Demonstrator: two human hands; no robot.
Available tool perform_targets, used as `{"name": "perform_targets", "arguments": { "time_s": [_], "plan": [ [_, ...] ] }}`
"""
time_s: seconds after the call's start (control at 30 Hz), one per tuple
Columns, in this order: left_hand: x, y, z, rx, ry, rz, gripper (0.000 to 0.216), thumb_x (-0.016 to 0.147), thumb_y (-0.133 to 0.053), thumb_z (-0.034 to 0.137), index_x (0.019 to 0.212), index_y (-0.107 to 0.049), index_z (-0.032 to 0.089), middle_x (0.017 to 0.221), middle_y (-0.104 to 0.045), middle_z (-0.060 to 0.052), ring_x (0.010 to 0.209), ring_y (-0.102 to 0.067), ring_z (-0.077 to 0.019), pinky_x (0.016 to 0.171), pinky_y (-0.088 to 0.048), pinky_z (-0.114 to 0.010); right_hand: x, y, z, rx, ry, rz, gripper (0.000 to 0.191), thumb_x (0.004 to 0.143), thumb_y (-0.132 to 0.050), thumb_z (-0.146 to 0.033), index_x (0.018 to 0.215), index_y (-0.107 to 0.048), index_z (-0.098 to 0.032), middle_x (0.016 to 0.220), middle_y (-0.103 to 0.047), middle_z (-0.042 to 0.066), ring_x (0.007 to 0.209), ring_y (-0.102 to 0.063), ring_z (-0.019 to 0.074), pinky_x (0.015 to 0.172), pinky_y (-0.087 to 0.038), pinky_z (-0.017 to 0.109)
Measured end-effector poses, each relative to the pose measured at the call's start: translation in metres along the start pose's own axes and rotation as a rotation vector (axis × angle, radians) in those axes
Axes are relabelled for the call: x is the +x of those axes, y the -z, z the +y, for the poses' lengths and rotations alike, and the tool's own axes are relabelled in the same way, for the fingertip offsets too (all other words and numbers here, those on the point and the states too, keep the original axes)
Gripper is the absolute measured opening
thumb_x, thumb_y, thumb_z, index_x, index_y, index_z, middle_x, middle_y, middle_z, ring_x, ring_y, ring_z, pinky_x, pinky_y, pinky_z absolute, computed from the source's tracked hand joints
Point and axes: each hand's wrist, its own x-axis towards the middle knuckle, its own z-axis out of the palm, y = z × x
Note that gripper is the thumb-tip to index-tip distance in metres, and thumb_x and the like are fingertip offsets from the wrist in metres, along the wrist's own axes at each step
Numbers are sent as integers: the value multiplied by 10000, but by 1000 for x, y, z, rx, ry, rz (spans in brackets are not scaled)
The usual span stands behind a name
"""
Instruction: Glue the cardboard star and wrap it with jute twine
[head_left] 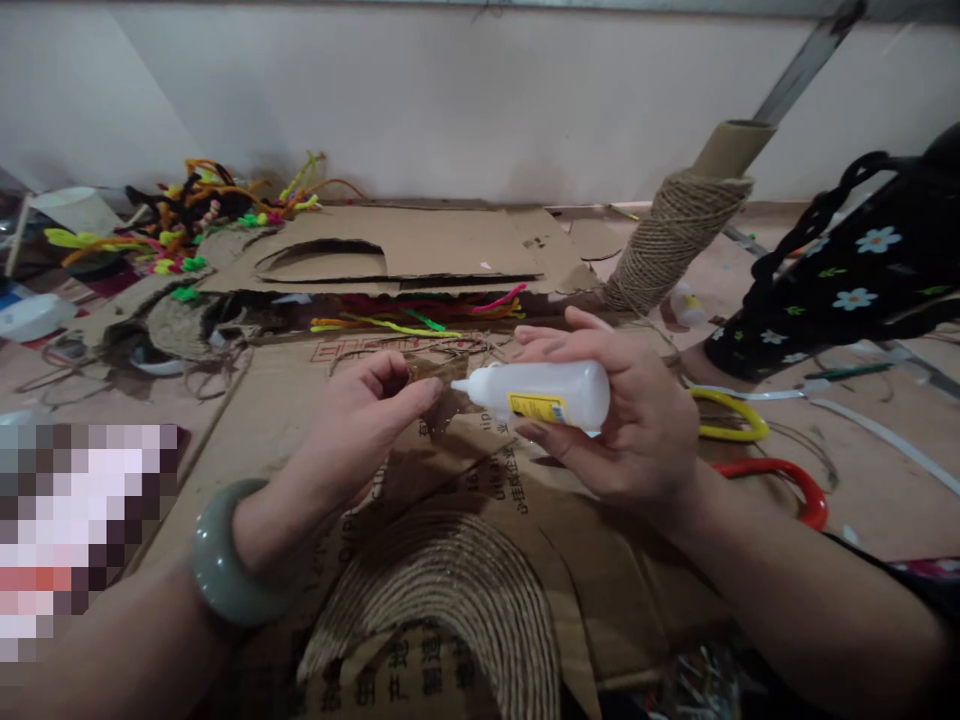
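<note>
My right hand (645,410) is wrapped round a white squeeze glue bottle (495,385) with a yellow label. The bottle lies nearly level, its nozzle pointing left at my left thumb. My left hand (367,410) is closed, thumb against the curled fingers, close to the nozzle tip. Whatever it pinches is hidden; a brown, shiny patch shows just behind the thumb. Below both hands, an arch of twine rows (465,560) lies on printed cardboard (300,400). A green bangle (236,550) sits on my left wrist.
A twine spool (679,235) stands tilted at the back right, beside a black flowered bag (847,260). Yellow and red scissor-like handles (806,490) lie right of my right hand. Cut cardboard (450,235) and colourful pipe cleaners (195,215) are at the back.
</note>
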Motion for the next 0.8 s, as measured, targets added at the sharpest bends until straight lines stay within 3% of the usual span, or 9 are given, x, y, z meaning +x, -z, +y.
{"name": "perform_targets", "arguments": {
  "time_s": [0.17,0.5,0.8],
  "plan": [
    [0,0,-1,-26,-8,8,199,673,-679,224,598,-501,179,580,-504,54,529,-455,-77,518,-371,-225,0,1,0,3,7,2,425,742,-663,-279,1103,-438,-298,1014,-680,16,1041,-639,244,1063,-360,497],
    [1,2,-1,-134,44,-21,94,666,-682,197,712,-602,182,709,-622,13,662,-568,-118,651,-466,-259,1,2,0,-20,-2,-5,397,756,-654,-320,1097,-451,-310,986,-687,7,1033,-643,248,1056,-380,495],
    [0,1,3,-179,43,20,119,619,-689,138,659,-583,174,644,-604,31,590,-530,-91,561,-415,-214,0,-1,7,37,93,39,465,709,-693,-282,1112,-458,-279,988,-689,22,1020,-650,249,1047,-376,491]
  ]
}}
